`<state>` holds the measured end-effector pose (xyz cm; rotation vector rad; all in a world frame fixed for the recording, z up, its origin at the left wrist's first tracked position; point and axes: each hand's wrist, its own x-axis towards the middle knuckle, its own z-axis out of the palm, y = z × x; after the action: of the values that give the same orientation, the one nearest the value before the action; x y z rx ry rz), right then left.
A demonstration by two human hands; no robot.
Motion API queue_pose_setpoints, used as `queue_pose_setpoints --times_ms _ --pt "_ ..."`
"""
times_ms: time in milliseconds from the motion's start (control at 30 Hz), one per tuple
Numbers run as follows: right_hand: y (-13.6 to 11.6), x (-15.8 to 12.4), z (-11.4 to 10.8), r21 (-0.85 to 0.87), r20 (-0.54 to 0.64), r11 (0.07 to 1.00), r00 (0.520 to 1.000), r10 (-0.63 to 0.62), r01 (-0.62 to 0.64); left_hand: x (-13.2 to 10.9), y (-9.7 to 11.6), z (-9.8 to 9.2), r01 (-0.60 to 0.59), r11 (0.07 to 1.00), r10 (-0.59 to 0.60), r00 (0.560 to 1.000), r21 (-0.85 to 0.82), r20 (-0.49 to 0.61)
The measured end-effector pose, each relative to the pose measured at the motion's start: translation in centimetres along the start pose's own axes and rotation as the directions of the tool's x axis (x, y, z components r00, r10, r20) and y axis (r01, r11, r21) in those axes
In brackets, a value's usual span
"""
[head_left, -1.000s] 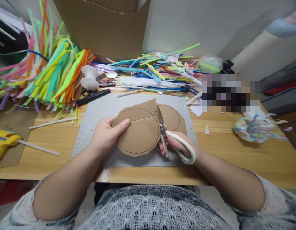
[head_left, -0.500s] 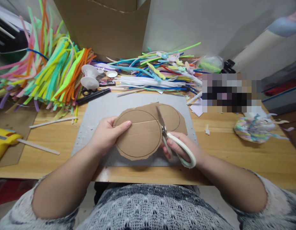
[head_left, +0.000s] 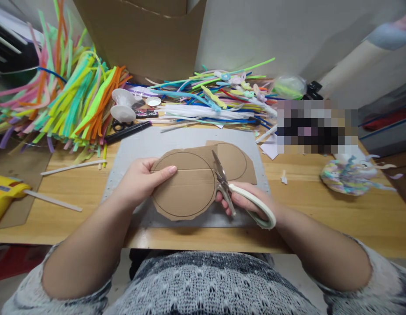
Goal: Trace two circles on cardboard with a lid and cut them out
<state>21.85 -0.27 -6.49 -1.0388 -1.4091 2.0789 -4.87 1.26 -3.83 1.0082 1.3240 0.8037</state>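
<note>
My left hand [head_left: 146, 180] grips the left edge of a piece of cardboard [head_left: 185, 188], thumb on top and the other fingers hidden beneath. A dark oval line is drawn on the cardboard, and two faint creases cross it. White-handled scissors [head_left: 252, 199] are in my right hand [head_left: 250, 197], their blades at the cardboard's right edge and pointing away from me. The handles stand apart. Behind the blades, a second cardboard piece [head_left: 234, 159] with a drawn curve lies on a grey board [head_left: 124, 153].
Bundles of coloured pipe cleaners [head_left: 81, 96] fill the back left, and more [head_left: 216, 94] lie along the wall. A yellow glue gun [head_left: 5, 192] rests at the left. White spools [head_left: 123, 105] and a black marker [head_left: 128, 132] sit behind the board. A pastel fuzzy object [head_left: 345, 177] is at the right.
The cardboard has shifted slightly left with my left hand, and its upper right corner no longer sticks up. The scissors' handles have spread wider.
</note>
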Motion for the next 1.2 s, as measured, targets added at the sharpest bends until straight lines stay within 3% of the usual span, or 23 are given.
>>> queue_pose_setpoints --times_ms 167,300,467,667,967,1200 --pt "-0.3 -0.3 -0.5 0.268 0.196 0.953 0.976 0.09 -0.141 -0.2 0.2 -0.2 -0.01 0.999 0.011 1.0 0.033 -0.023" --pt "-1.1 -0.6 -1.1 0.28 0.361 0.923 0.92 0.153 -0.263 -0.2 0.5 -0.7 0.037 0.998 -0.038 0.999 0.046 0.023" --pt "-0.4 -0.3 -1.1 0.059 0.234 0.996 0.971 0.052 -0.068 -0.2 0.3 -0.1 0.132 0.991 -0.125 0.977 -0.032 0.173" --pt "0.2 -0.1 -0.5 -0.077 0.19 0.996 0.981 -0.033 0.049 -0.2 0.1 0.3 0.154 0.987 -0.142 0.97 -0.052 0.196" --pt "-0.1 -0.7 1.3 -0.089 0.018 0.996 0.999 0.032 -0.03 -0.2 0.4 -0.3 0.152 0.986 -0.131 0.961 -0.069 0.244" --pt "-0.7 -0.7 0.8 -0.155 0.062 0.984 0.993 0.097 -0.087 -0.2 0.5 -0.8 0.143 0.99 -0.135 0.957 -0.012 0.256"
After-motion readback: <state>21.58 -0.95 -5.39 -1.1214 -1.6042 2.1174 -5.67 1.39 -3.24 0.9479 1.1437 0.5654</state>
